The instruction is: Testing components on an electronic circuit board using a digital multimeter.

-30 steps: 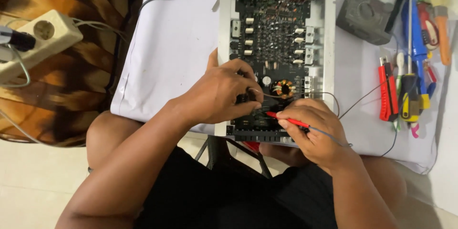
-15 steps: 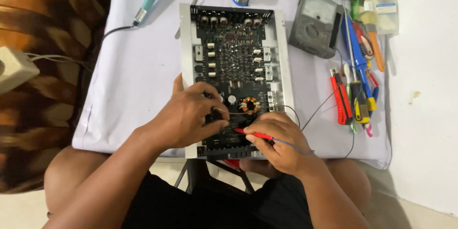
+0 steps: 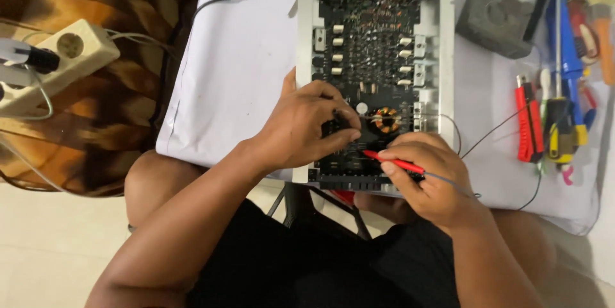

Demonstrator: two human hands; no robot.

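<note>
while the left hand (image 3: 307, 125) (curled) presses the board (image 3: 375, 58), the right hand (image 3: 426, 176) pinches a red probe (image 3: 392, 162).

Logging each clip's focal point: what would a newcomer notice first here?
The big dark circuit board in its metal frame, mid-table on the white cloth. At its near edge the right hand holds a red test probe to it, the left hand pressing beside. Bright tools lie at the right.
</note>
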